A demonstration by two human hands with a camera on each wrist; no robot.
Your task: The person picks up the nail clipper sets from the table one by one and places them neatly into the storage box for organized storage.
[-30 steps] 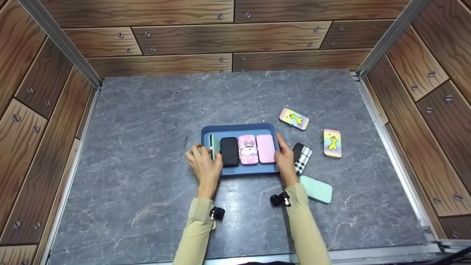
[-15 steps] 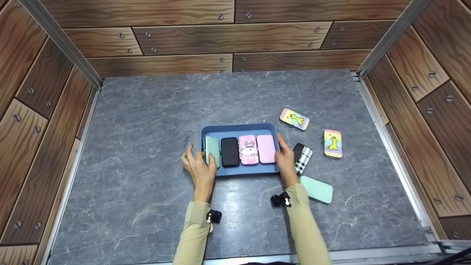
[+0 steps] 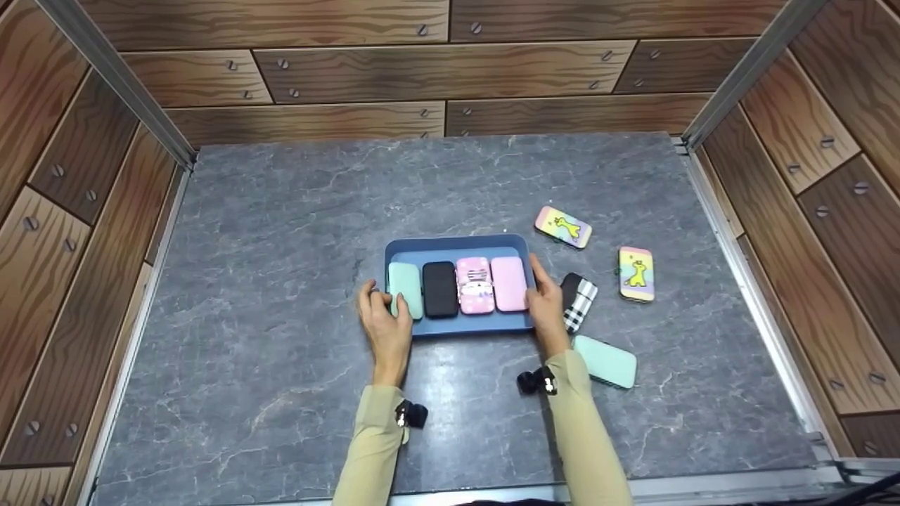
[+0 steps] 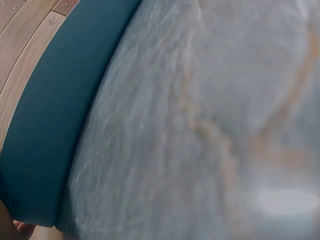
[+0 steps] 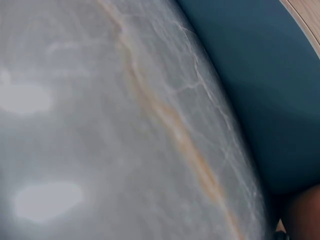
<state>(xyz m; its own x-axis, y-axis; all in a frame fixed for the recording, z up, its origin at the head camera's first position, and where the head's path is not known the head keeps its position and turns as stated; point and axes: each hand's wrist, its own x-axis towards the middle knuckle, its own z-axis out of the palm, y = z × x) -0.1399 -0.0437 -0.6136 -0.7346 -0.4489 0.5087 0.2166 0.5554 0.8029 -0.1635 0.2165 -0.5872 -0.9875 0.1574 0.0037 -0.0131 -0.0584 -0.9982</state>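
Note:
A blue tray (image 3: 467,325) holds a row of small flat cases: a mint case (image 3: 406,281), a black case (image 3: 439,289), a pink patterned case (image 3: 475,288) and a plain pink case (image 3: 508,283). My left hand (image 3: 385,330) grips the tray's left end, fingers outside the wall and thumb over the mint case's near part. My right hand (image 3: 547,306) holds the tray's right end. Both wrist views show mostly the tray's front wall (image 4: 55,115), with only a bit of the left hand (image 4: 22,229) and right hand (image 5: 305,212) at the lower corners.
Right of the tray lie two giraffe-print cases (image 3: 564,227), a black case with a checked band (image 3: 579,302), and another mint case (image 3: 605,362) beside my right sleeve. Wood-patterned walls (image 3: 443,74) enclose the grey marbled tabletop (image 3: 281,281) at the back and sides.
The left mint case has gone from standing on edge to lying flat in the tray. My left hand has shifted left, its fingers now outside the tray wall. My right hand has stayed put.

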